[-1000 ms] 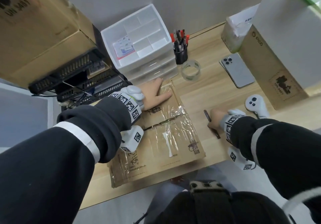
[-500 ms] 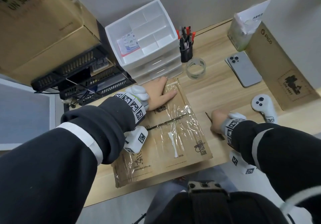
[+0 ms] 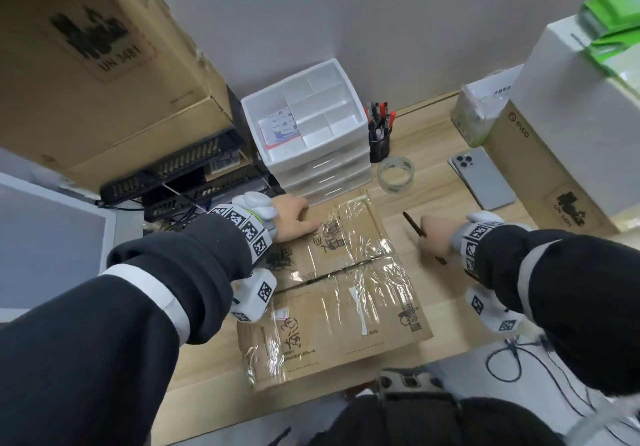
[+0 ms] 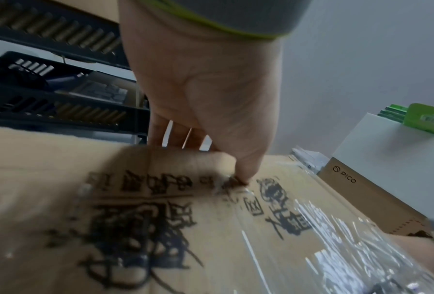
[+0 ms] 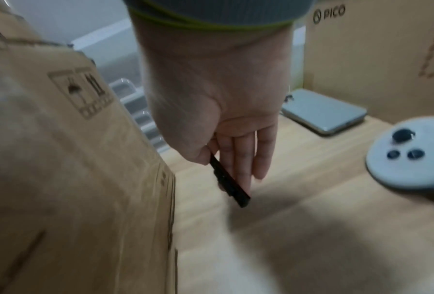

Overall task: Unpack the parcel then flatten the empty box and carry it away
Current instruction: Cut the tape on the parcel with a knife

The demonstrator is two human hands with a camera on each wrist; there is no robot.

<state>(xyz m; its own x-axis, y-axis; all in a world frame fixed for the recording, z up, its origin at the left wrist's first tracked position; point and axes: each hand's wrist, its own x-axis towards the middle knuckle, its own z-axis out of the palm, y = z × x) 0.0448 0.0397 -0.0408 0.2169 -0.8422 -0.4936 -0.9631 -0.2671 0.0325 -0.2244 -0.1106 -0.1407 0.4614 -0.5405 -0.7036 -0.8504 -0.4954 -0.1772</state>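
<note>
Two hands, left hand [image 4: 205, 89] gripping parcel [image 3: 346, 290] edge, right hand [image 5: 211, 111] pinching black cutter [image 5: 230, 184] seen wrist-side.

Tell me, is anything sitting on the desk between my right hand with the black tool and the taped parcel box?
Nothing visible does. The right hand, holding the thin black tool, is just right of the parcel box, with only bare desk between them. The left hand already grips the box's far edge.
</note>
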